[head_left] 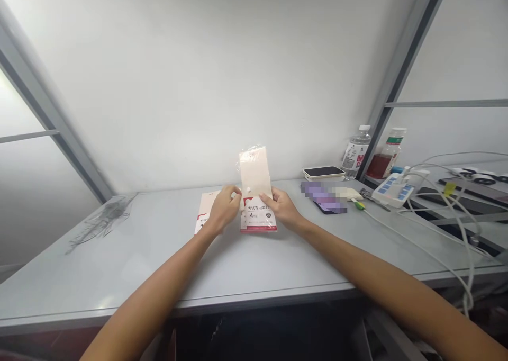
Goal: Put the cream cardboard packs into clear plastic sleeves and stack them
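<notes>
Cellophane-wrapped card packet [254,191] stands nearly upright at the middle of the frame, held up between both hands, with its red-edged lower end at or just above the worktop [119,265]; I can't tell whether they touch. The left hand [224,210] is curled, its fingers closed and its thumb pinching the packet's left edge beside a small round white spot. The right hand [283,207] is less tightly closed, pinching the right edge with the thumb in front and the fingers behind. Glossy clear film catches the light over a pale peach card, and the lower panel carries red-and-black Chinese print and a large 4. A matching second packet [204,213] lies flat, partly under the left hand. Crumpled clear film [103,223] sits farther left on the pale grey worktop. Off to the right are a blurred phone [323,198], a plastic water bottle [356,152], a bottle of red liquid [387,153], a white power strip [392,190] and looping white cables [448,228].
</notes>
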Demonstrator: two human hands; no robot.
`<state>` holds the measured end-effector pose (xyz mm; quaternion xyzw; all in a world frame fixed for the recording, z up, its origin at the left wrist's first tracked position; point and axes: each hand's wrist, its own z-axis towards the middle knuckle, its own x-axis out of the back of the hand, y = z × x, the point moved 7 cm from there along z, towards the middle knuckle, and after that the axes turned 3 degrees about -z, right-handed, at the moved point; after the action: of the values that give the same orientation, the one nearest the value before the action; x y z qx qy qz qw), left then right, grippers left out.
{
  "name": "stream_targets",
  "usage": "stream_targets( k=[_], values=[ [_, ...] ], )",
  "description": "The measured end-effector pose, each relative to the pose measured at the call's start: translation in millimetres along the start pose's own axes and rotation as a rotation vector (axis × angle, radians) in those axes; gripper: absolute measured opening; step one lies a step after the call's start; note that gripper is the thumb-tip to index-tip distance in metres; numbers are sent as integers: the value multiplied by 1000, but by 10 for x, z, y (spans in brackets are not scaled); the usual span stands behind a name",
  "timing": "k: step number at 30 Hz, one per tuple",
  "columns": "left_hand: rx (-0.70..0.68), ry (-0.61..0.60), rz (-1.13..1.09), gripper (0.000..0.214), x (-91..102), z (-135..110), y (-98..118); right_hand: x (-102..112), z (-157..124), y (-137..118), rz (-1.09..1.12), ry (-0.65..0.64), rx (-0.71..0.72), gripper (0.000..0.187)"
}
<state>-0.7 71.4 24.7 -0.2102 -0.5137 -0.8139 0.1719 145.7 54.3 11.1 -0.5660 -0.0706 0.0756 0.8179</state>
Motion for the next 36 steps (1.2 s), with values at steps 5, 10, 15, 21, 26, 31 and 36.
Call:
stream_targets(
  k=[5,10,15,21,26,31,36],
  values=[
    [45,-161,-428,35,-117,6,50,59,25,-36,31,50,83,36],
    [-18,-90,-430,30,-83,18,80,95,61,10,11,55,7,31],
    [-23,-57,-452,30,22,80,36,148,109,71,53,34,-107,26],
    [1,-11,-331,29,112,129,-6,233,150,120,-5,94,-187,15],
    [28,24,-294,28,170,173,-12,296,148,93,-65,185,-232,14],
    [184,159,-176,25,592,229,-172,763,199,98,-228,366,-223,14],
    [462,96,64,17,961,236,-541,1193,282,292,-598,323,-336,16]
  ],
)
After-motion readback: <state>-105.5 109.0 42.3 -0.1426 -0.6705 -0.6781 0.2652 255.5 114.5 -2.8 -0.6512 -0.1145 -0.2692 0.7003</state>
